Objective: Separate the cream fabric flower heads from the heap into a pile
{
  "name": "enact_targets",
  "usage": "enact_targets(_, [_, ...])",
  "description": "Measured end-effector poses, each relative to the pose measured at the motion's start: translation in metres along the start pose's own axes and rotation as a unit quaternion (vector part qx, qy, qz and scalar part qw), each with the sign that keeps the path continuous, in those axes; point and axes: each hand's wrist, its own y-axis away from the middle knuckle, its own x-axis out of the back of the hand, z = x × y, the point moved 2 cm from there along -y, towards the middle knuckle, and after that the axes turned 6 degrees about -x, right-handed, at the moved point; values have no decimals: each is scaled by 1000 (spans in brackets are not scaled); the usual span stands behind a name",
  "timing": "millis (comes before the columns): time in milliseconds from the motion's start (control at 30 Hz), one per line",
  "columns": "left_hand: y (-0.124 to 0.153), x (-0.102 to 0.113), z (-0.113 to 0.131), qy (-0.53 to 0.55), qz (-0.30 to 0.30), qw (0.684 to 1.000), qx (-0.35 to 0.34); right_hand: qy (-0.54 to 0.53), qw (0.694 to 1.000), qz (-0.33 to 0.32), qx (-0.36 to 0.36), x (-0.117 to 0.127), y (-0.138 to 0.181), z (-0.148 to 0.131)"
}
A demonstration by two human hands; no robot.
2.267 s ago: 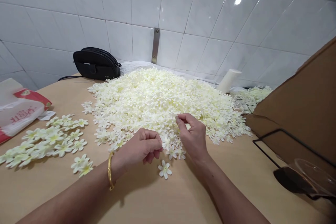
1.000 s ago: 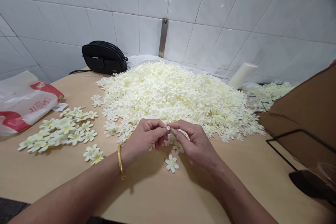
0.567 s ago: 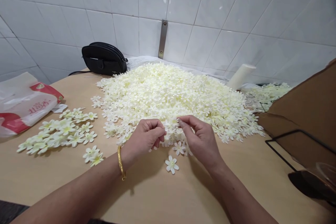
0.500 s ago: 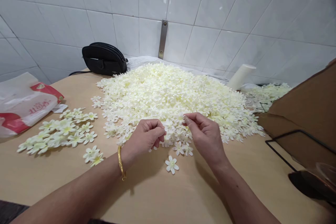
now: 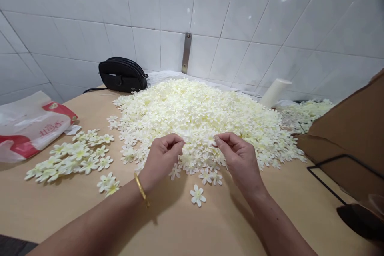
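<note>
A large heap of white and pale yellow artificial flowers (image 5: 192,104) covers the middle of the table. In front of it my right hand (image 5: 241,162) pinches one artificial flower (image 5: 211,140) between thumb and forefinger. My left hand (image 5: 163,158), with a gold bangle on the wrist, is closed in a pinch level with the right. White petals behind its fingertips blend into the heap, so what it holds cannot be made out. A single loose flower (image 5: 198,196) lies face up on the table below the hands. Two more loose flowers (image 5: 210,177) lie at the heap's front edge.
A smaller group of flowers (image 5: 72,156) lies at the left, near a white and red plastic bag (image 5: 33,128). Behind stands a black pouch (image 5: 122,75). To the right are a white roll (image 5: 274,93), a cardboard box (image 5: 345,140) and a black wire frame (image 5: 325,184).
My hands have drawn a little apart, the left moving left and the right slightly right. The view has tilted up slightly, so things sit lower in the picture.
</note>
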Motion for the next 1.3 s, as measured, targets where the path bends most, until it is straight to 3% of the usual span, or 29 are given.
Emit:
enact_targets(67, [2, -1, 2, -32, -3, 999, -34, -51, 997, -43, -25, -2, 1, 1])
enact_targets(133, [3, -3, 2, -15, -25, 999, -21, -157, 981, -86, -72, -4, 1, 3])
enact_targets(267, [1, -4, -4, 97, -60, 992, 47, -343, 912, -133, -181, -9, -2, 6])
enact_targets(467, [-2, -3, -9, 173, -68, 980, 72, -384, 864, -117, -305, -12, -3, 9])
enact_targets(600, [1, -6, -6, 151, -99, 981, 70, -375, 846, -177, -335, -18, 3, 7])
enact_targets(733, [4, -11, -2, 112, -143, 980, 78, -329, 863, -230, -307, -22, 8, 4])
enact_targets(900, [5, -12, -4, 134, -135, 978, 90, -250, 904, -224, -265, -21, 9, 5])
enact_targets(1100, [4, -12, -7, 167, -122, 974, 94, -153, 955, -201, -155, -26, 11, 1])
enact_targets(1300, [5, -15, -5, 159, -89, 977, 111, -170, 951, -186, -179, -32, 13, 3])
